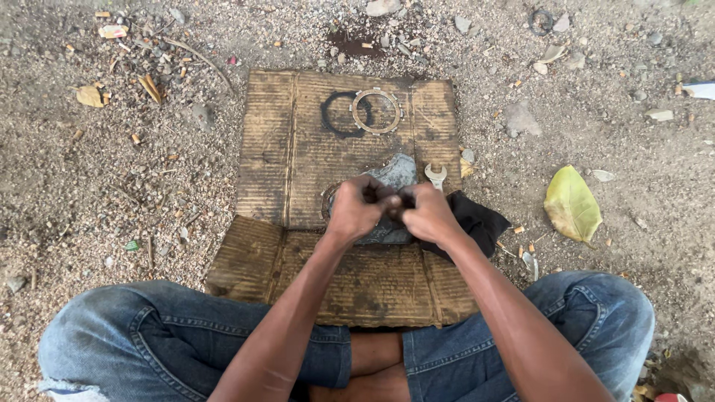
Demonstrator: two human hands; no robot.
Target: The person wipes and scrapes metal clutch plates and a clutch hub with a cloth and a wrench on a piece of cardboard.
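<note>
My left hand and my right hand are closed together over the middle of a dirty cardboard sheet. Between them they grip a small dark part, mostly hidden by the fingers. A grey rag lies under and behind the hands. A black cloth sits just right of my right hand. A wrench pokes out behind my right hand. Farther back on the cardboard lies a toothed metal ring beside a dark oily ring mark.
The cardboard lies on gravelly ground with stones, twigs and scraps. A yellow-green leaf lies to the right. My knees in blue jeans frame the near edge of the cardboard.
</note>
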